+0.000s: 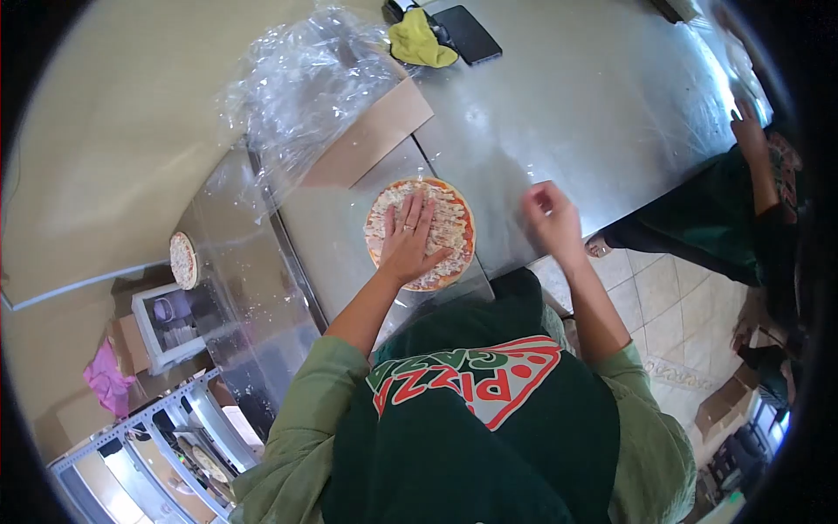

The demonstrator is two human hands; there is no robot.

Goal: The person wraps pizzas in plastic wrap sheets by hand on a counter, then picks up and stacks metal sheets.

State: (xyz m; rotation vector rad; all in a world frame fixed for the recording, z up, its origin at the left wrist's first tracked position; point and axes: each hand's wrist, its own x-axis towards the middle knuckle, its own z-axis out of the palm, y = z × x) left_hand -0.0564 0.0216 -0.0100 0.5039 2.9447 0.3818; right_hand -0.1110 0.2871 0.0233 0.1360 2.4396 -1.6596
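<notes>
My left hand (408, 242) lies flat on top of a round pizza (449, 229), its fingers stretched out and a ring on one of them. The pizza has a pale shredded topping over red sauce and rests near the front edge of the metal table (559, 96). Clear plastic film seems to lie around and under it. To the right of the pizza, my right hand (552, 218) is raised apart from it with the fingers curled closed. Whatever those fingers may hold is hidden.
Beyond the pizza stand a cardboard box (375, 131) and a heap of clear plastic wrap (314, 74). A yellow cloth (422, 39) and a dark phone-like slab (469, 35) lie farther back. Another pizza (183, 260) sits at left. A co-worker (724, 210) stands at right.
</notes>
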